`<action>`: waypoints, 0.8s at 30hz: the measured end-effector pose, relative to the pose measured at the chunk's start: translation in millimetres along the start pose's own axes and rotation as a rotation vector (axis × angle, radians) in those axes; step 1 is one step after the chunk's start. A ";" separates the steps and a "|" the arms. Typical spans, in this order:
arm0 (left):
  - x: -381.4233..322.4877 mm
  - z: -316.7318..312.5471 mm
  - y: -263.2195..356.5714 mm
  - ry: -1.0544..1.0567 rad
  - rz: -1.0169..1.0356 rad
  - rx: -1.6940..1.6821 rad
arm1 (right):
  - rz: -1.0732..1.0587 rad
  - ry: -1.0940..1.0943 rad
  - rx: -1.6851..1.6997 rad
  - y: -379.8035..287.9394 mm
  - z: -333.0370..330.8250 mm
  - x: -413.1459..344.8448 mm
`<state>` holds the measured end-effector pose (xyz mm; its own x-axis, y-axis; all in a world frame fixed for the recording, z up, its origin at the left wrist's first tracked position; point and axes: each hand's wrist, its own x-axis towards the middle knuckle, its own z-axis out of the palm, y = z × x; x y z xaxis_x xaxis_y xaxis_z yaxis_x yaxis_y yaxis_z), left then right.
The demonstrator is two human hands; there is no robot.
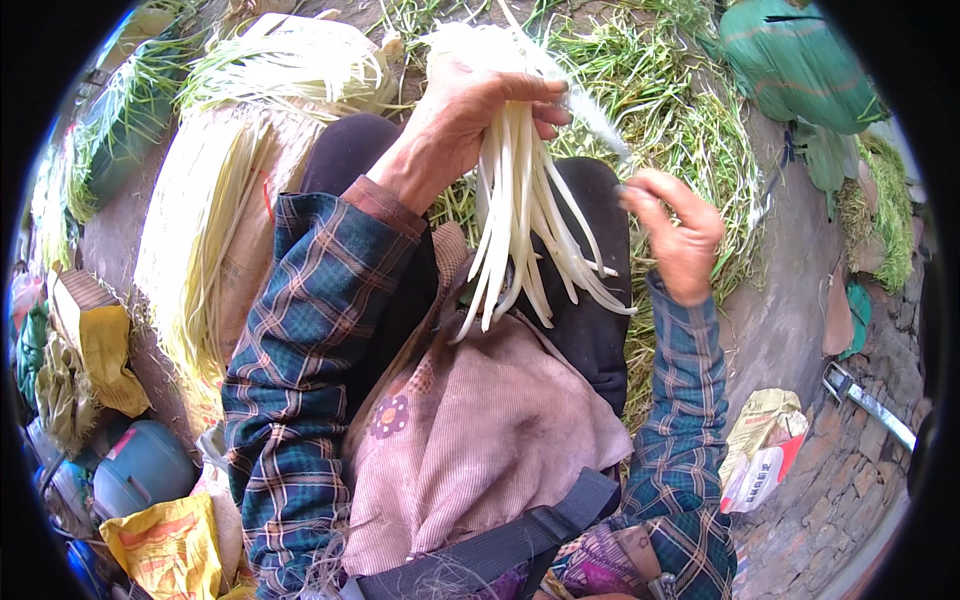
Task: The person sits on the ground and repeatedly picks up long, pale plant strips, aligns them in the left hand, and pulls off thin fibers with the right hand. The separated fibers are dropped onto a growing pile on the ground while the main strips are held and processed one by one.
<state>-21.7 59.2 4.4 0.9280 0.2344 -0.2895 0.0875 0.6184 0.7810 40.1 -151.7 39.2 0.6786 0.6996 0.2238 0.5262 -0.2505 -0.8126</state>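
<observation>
My left hand [480,112] is closed around a bunch of pale, blanched stalks [517,217], like garlic shoots. The stalk ends hang and fan out towards my lap, and the upper part is washed out by glare. My right hand [679,232] is to the right of the bunch, thumb and fingers drawn together. A blurred whitish strand [596,124] slants from the bunch towards those fingertips; whether they grip it is unclear. On a sack [251,292] to my left lie long pale-yellow stalks [217,225], with another bunch of whitish-green stalks [300,67] beyond them.
Loose green leaves [660,90] cover the ground ahead and to the right. A green wrapped bundle [802,67] sits at far right. A paper packet [765,442] and a metal bar-like tool [874,409] lie lower right. Lower left are a blue-grey plastic container [142,465] and a yellow bag [165,544].
</observation>
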 end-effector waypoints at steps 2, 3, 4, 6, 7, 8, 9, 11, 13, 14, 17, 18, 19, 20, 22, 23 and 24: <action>1.6 -1.7 0.0 0.026 0.040 0.038 | -0.021 0.160 0.279 -3.0 -4.1 1.8; 2.4 -1.7 -0.2 0.048 0.062 0.080 | -0.003 0.172 0.346 -3.5 -11.1 -1.0; 1.0 -2.2 -0.6 0.017 0.079 0.063 | 0.180 0.149 0.238 3.1 -9.4 2.9; -1.0 0.8 -3.5 -0.003 0.058 0.047 | 0.314 0.108 0.020 13.5 -8.8 2.8; -0.8 2.4 -3.6 -0.013 0.090 0.042 | 0.362 0.198 0.130 17.0 -6.6 -0.8; -1.8 4.3 -5.5 -0.042 0.065 0.002 | 0.259 0.210 0.198 20.4 -6.4 0.2; -3.4 7.4 -8.3 -0.056 0.030 -0.010 | 0.225 0.231 0.252 20.3 -4.3 -3.3; -1.5 11.2 -8.9 -0.114 0.037 -0.016 | 0.146 0.257 0.167 20.4 5.7 -1.0; -0.2 16.3 -12.3 -0.100 0.033 -0.001 | 0.139 0.224 0.145 16.2 15.8 1.0; 0.5 17.9 -13.7 -0.131 0.024 -0.015 | 0.107 0.190 0.083 14.4 22.3 2.1; -0.6 16.8 -16.7 -0.178 0.011 -0.005 | 0.061 0.050 0.060 10.7 29.3 2.8; -1.2 15.9 -17.1 -0.169 0.001 0.007 | 0.121 0.022 0.199 10.9 27.6 2.5; -1.8 14.8 -16.7 -0.150 -0.012 0.029 | 0.187 -0.047 0.337 12.2 25.5 2.0; -2.4 15.2 -16.7 -0.165 0.020 -0.015 | 0.232 -0.094 0.333 14.0 20.3 1.9; -3.6 15.4 -15.1 -0.160 0.028 -0.043 | 0.289 -0.158 0.413 18.9 8.9 1.2; -3.6 16.6 -14.0 -0.162 0.024 -0.051 | 0.300 -0.159 0.480 21.8 4.3 0.9; -4.9 16.0 -12.5 -0.189 0.022 -0.033 | 0.327 -0.115 0.530 24.8 1.8 0.9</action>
<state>-21.6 38.3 5.0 0.9813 0.1053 -0.1613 0.0573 0.6398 0.7664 52.8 -156.1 18.3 0.6862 0.7181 -0.1164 -0.0445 -0.1183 -0.9920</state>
